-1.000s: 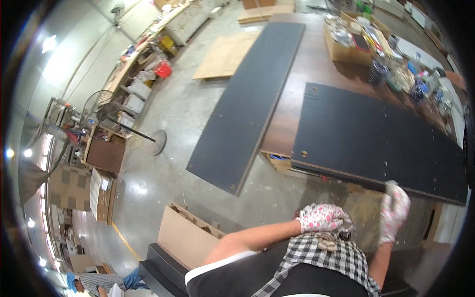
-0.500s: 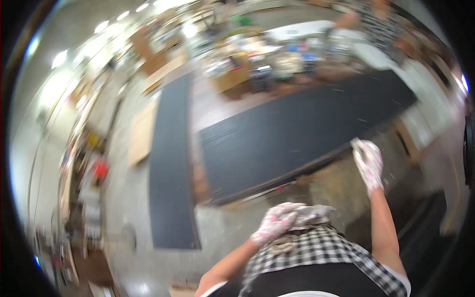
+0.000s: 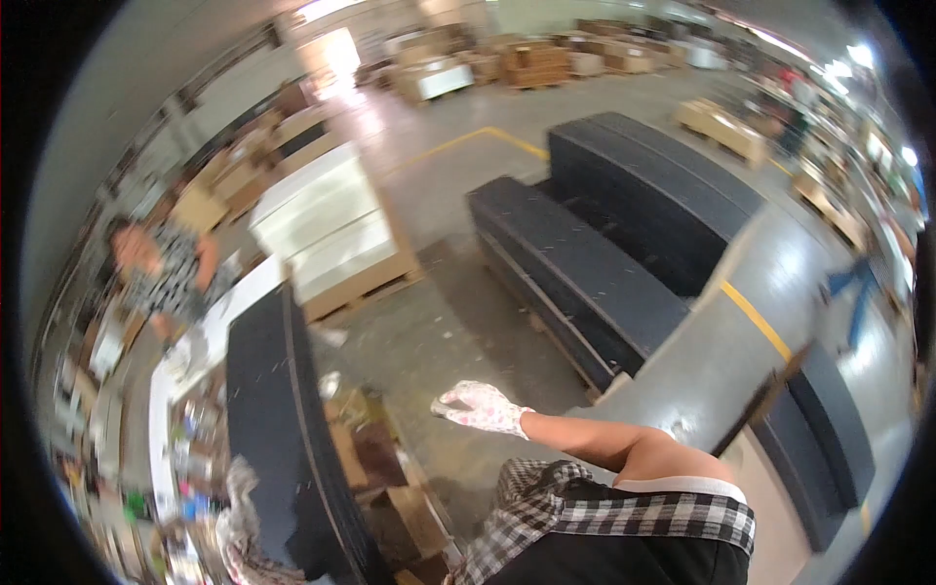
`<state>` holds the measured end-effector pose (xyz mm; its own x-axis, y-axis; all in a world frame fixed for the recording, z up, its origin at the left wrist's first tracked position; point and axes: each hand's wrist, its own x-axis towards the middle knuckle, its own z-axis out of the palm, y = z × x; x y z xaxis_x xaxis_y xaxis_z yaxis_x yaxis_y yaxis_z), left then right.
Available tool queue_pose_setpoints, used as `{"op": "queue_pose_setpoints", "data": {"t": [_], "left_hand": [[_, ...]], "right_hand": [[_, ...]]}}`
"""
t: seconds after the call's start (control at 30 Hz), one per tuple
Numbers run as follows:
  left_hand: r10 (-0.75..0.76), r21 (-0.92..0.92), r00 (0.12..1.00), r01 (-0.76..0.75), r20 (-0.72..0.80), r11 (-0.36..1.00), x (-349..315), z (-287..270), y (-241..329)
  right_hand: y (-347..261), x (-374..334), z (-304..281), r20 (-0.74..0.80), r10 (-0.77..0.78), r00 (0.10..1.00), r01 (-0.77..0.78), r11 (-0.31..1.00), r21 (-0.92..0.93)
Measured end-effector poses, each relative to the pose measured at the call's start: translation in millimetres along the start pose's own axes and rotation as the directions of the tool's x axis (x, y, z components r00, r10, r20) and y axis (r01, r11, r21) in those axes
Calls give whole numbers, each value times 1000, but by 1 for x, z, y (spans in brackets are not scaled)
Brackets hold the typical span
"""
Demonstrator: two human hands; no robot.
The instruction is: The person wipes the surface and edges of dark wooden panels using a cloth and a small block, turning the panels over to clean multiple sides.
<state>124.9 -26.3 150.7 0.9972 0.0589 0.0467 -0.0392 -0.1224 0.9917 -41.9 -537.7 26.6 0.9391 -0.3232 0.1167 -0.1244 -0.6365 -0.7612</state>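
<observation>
My right hand (image 3: 483,408), in a white glove with a pink pattern, is held out over the floor beside a long black panel (image 3: 268,390). Its fingers are pinched together, and whatever is at their tips is too small to name. At the lower left, my left hand (image 3: 252,554) is blurred and partly cut off, in a similar glove. A crumpled greyish rag (image 3: 239,483) shows at its fingers, over the black panel's near end. A black-and-white checked apron (image 3: 634,517) covers my front.
Across the panel, another person (image 3: 175,268) leans over a white tabletop (image 3: 161,429). Cardboard boxes (image 3: 414,522) sit beside the panel. White boards (image 3: 331,229) are stacked on a pallet ahead. Large stacks of black panels (image 3: 585,263) stand to the right, near yellow floor lines (image 3: 756,317).
My view has swung to the right, bringing the stacks and the pallet into sight. The black panel now lies to my left. The rag has gone from my front to over the panel.
</observation>
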Motion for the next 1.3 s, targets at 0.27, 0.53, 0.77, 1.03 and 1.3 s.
{"op": "queue_pose_setpoints", "data": {"t": [0.27, 0.53, 0.77, 1.03, 1.3], "left_hand": [[266, -5, 953, -268, 145, 963, 96, 123, 2], [313, -105, 937, -299, 156, 948, 111, 125, -29], [363, -195, 923, -336, 123, 921, 106, 76, -64], [474, -305, 872, -421, 122, 854, 117, 0, -123], [374, -420, 926, -318, 55, 850, 104, 20, -109]], "right_hand": [[77, -85, -35, -430, 230, 873, -48, 918, 395], [23, -95, -9, -386, 262, 885, -158, 947, 280], [-15, -103, 9, -289, 250, 924, -182, 953, 242], [-22, -124, 28, -280, 94, 955, -34, 976, 215], [-56, -119, 33, -210, 213, 954, -171, 965, 201]]}}
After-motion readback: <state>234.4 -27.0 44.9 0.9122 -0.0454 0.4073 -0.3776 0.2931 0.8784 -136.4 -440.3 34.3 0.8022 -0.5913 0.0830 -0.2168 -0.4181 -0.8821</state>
